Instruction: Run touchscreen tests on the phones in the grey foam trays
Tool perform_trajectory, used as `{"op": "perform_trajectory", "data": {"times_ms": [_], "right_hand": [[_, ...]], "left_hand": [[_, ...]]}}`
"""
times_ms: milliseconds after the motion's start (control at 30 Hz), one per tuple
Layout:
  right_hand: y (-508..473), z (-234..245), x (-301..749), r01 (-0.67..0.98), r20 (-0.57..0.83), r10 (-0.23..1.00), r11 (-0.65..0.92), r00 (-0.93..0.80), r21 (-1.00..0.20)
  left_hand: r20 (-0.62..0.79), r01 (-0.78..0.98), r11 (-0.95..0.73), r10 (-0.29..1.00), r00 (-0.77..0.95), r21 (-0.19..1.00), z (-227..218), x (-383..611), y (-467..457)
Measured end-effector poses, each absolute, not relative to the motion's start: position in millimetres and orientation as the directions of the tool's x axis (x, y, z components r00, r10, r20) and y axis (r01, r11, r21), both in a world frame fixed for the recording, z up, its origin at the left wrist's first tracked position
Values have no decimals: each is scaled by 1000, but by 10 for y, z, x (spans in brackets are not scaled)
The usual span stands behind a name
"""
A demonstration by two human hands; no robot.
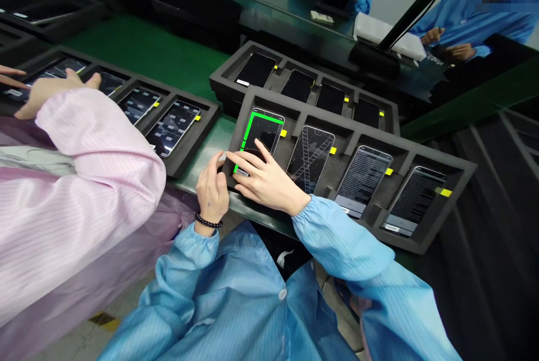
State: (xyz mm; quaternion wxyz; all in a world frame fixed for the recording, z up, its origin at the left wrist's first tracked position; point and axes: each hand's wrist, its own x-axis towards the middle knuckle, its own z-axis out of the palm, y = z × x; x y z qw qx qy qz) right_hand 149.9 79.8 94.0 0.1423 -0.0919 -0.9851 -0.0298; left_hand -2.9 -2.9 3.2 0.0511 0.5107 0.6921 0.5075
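Green-edged phone (266, 129) under right hand (267, 181); left hand (213, 188) beside tray rim (295, 108).

My green bench (138, 41) carries the near tray (357, 132) at one o'clock. I see the left tray (189, 137) at ten, the back tray (227, 94) at twelve.

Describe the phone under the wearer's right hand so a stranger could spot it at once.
Right of centre, find the nearer dark tray. Its leftmost phone is partly covered by the right hand. Only this one in the row is edged in bright green.
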Motion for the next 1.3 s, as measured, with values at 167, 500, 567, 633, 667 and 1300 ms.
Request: {"op": "perform_trajectory", "data": {"times_ms": [167, 500, 567, 633, 667, 1300], "right_hand": [[871, 1051, 1566, 298, 354, 262, 953, -898, 50], [1077, 1128, 1500, 456, 348, 412, 888, -842, 52], [999, 1089, 1513, 402, 316, 372, 915, -873, 32], [903, 1035, 1521, 345, 290, 331, 939, -898, -2], [857, 1005, 1520, 314, 280, 305, 949, -910, -13], [812, 1054, 1521, 225, 305, 221, 974, -926, -24]], "left_hand": [[441, 653, -34, 763, -472, 757, 47, -29, -33], [430, 664, -8, 768, -475, 748, 38, -36, -24], [432, 662, -14, 768, -473, 749, 32, -39, -27], [433, 658, -20, 768, -472, 753, 26, -39, -30], [434, 657, -22, 767, -473, 754, 26, -39, -31], [432, 650, -31, 770, -468, 759, 55, -32, -28]]}}
